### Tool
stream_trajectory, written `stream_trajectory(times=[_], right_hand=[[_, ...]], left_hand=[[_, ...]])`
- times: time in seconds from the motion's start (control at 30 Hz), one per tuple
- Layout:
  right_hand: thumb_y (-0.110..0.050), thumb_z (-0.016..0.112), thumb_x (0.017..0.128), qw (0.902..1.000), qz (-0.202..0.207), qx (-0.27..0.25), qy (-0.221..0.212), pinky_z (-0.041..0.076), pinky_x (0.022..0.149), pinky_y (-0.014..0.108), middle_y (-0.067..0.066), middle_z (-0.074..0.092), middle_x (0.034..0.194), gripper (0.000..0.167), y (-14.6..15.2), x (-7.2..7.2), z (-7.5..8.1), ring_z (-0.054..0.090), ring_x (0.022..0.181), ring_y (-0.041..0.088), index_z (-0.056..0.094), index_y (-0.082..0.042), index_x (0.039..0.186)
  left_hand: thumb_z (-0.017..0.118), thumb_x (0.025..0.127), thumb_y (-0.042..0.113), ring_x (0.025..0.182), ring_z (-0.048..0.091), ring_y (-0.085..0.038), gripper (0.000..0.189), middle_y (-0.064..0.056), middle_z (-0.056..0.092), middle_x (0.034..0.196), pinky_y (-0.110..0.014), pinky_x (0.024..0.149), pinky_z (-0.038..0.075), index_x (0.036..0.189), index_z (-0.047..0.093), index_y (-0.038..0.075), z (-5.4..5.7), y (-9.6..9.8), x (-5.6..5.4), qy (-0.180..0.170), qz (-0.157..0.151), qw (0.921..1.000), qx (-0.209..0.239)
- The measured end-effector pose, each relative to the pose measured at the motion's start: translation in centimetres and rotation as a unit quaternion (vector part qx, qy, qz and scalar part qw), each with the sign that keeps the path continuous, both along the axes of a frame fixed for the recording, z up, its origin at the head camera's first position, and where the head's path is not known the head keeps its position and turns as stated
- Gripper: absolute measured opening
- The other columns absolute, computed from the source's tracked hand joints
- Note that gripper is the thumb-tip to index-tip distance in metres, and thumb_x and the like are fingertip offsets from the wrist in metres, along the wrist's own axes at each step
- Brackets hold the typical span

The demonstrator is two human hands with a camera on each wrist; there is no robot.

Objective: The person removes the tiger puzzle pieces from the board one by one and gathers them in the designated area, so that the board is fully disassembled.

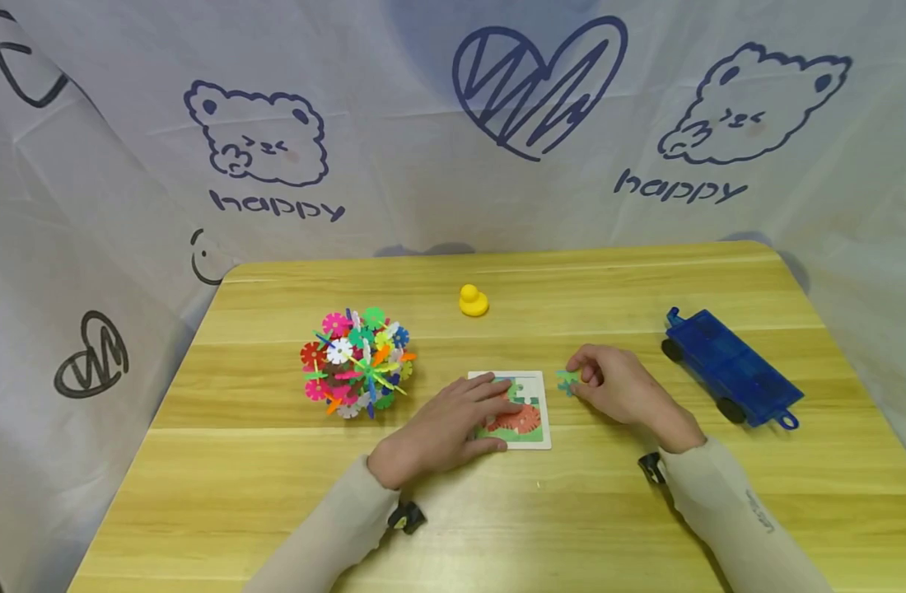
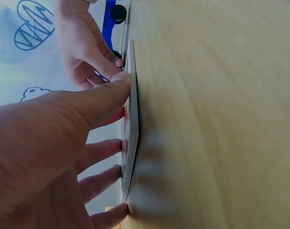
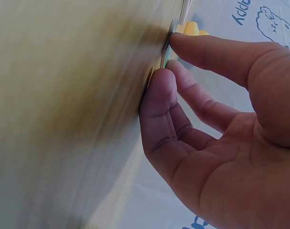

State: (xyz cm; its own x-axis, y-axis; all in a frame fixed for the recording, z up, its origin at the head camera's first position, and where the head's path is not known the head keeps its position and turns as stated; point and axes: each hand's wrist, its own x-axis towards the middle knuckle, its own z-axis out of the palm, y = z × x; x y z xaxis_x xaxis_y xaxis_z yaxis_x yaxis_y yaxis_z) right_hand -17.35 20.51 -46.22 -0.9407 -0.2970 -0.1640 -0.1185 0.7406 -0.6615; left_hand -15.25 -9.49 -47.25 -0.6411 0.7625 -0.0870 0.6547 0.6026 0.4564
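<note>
A small square puzzle board (image 1: pixel 530 424) with a green and orange picture lies flat at the middle of the wooden table (image 1: pixel 275 494). My left hand (image 1: pixel 456 424) rests on it, fingers laid straight across its top; in the left wrist view the thumb (image 2: pixel 106 93) lies at the edge of the board (image 2: pixel 133 121). Just right of the board, my right hand (image 1: pixel 618 387) pinches a small green puzzle piece (image 1: pixel 568 381) against the table. The right wrist view shows thumb and forefinger closing on the thin piece (image 3: pixel 166 50).
A ball of colourful plastic snowflake discs (image 1: pixel 357 364) sits left of the board. A yellow toy duck (image 1: pixel 473 301) stands behind it. A blue toy truck (image 1: pixel 730 366) lies at the right. A printed cloth backdrop (image 1: pixel 453 123) surrounds the table.
</note>
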Motion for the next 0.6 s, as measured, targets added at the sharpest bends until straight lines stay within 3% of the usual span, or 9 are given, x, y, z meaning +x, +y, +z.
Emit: stream_trajectory(times=[0.07,0.13,0.2,0.27,0.37,0.6], right_hand=[[-0.010,0.076,0.102,1.0000,0.000,-0.004,0.002,0.044,0.069,0.027,0.004,0.060,0.088,0.015,0.1,-0.1,0.0,0.053,0.077,0.016,0.071,-0.004,0.115],[-0.013,0.077,0.102,0.9999,0.000,-0.009,0.005,0.045,0.068,0.026,0.004,0.061,0.088,0.018,0.1,-0.1,0.0,0.053,0.076,0.016,0.071,-0.003,0.116],[-0.015,0.076,0.103,0.9998,0.002,-0.017,0.009,0.046,0.068,0.025,0.004,0.063,0.089,0.020,-0.1,-0.1,0.1,0.054,0.076,0.016,0.071,-0.003,0.118],[-0.016,0.077,0.103,0.9996,0.010,-0.022,0.014,0.046,0.068,0.025,0.004,0.064,0.089,0.021,-0.3,0.0,0.2,0.055,0.076,0.015,0.070,-0.002,0.118],[-0.016,0.078,0.102,0.9990,0.028,-0.023,0.023,0.047,0.068,0.025,0.003,0.065,0.089,0.019,-0.9,0.4,0.5,0.055,0.076,0.014,0.072,-0.004,0.115],[-0.015,0.082,0.099,0.9980,0.057,0.006,0.026,0.044,0.071,0.027,0.001,0.062,0.087,0.018,-3.1,1.7,1.3,0.053,0.077,0.014,0.073,-0.007,0.112]], left_hand=[[0.072,0.106,0.041,0.166,0.034,-0.036,0.053,-0.009,0.044,0.175,-0.056,0.139,0.024,0.155,0.062,0.020,-0.1,0.0,-0.1,-0.002,0.003,0.9999,0.010],[0.070,0.107,0.044,0.165,0.037,-0.035,0.052,-0.008,0.046,0.174,-0.055,0.139,0.027,0.152,0.064,0.021,-1.1,-0.1,-0.4,0.013,0.000,0.9997,0.021],[0.069,0.107,0.046,0.164,0.039,-0.036,0.050,-0.008,0.047,0.173,-0.056,0.137,0.029,0.150,0.066,0.019,-1.3,-0.3,-0.4,0.017,-0.001,0.9994,0.030],[0.066,0.108,0.049,0.162,0.041,-0.035,0.049,-0.007,0.049,0.172,-0.053,0.137,0.031,0.148,0.067,0.021,-2.5,-0.5,-0.8,0.035,-0.008,0.9987,0.035],[0.070,0.107,0.045,0.162,0.041,-0.037,0.048,-0.010,0.049,0.172,-0.056,0.137,0.030,0.146,0.068,0.018,-1.7,-0.4,-0.6,0.019,-0.006,0.9990,0.040],[0.071,0.106,0.045,0.162,0.041,-0.037,0.048,-0.010,0.049,0.172,-0.057,0.136,0.031,0.145,0.069,0.017,-1.4,-0.2,-0.6,0.018,-0.006,0.9990,0.042]])
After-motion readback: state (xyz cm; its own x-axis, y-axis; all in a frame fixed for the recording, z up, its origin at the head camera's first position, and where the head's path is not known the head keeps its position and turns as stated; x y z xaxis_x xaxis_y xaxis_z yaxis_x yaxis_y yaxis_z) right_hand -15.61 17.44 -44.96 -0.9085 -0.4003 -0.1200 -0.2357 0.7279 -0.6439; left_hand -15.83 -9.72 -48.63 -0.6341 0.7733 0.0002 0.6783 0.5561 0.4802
